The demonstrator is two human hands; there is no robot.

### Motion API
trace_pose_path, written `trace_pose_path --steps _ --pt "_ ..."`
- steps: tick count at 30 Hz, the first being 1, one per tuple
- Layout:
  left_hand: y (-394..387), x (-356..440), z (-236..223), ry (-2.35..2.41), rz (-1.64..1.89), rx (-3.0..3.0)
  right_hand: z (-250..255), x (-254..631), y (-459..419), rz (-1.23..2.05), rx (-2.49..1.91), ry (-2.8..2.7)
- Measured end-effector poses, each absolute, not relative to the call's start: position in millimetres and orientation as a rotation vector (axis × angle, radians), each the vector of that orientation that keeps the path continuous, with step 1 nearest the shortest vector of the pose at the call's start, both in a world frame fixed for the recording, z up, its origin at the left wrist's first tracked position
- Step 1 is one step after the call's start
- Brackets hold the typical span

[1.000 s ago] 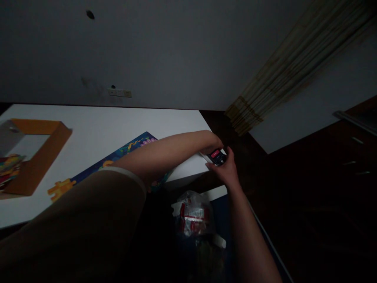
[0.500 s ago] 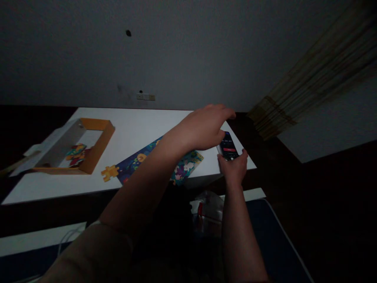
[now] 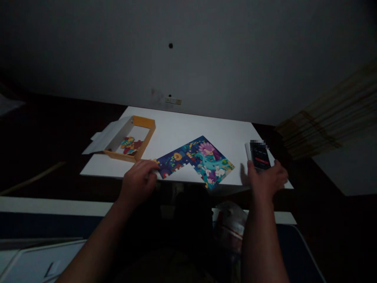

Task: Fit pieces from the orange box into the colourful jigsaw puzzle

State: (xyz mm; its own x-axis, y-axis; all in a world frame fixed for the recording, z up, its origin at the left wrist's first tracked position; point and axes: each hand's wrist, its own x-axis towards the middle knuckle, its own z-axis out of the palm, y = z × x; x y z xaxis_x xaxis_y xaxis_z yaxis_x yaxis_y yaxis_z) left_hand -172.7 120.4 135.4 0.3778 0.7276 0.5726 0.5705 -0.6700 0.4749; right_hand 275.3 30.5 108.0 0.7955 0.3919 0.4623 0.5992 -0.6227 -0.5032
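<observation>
Right grip (image 3: 266,181) clasps a phone (image 3: 259,155) upright, just right of the jigsaw puzzle (image 3: 196,161); a steady hold keeps my screen square to me. Left grip (image 3: 137,181) curls at the puzzle's near edge, clenched or not I cannot tell, reaching forward over the tabletop (image 3: 182,129).

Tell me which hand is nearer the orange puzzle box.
Left. The left hand is just in front of the orange puzzle box, near its front corner; the right hand is well to the box's right, past the jigsaw puzzle, holding a phone.
</observation>
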Motion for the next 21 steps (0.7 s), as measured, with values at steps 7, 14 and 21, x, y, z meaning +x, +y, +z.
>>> trace_pose_path --steps 7,14,21 --pt "111 -192 94 1.344 0.745 2.603 114 117 48 -0.089 -1.68 -1.718" --pt "107 -206 74 1.12 0.686 2.784 85 22 72 0.164 -1.485 -2.185" --pt "118 -244 98 1.237 1.051 2.659 74 34 70 0.065 -1.476 -2.224"
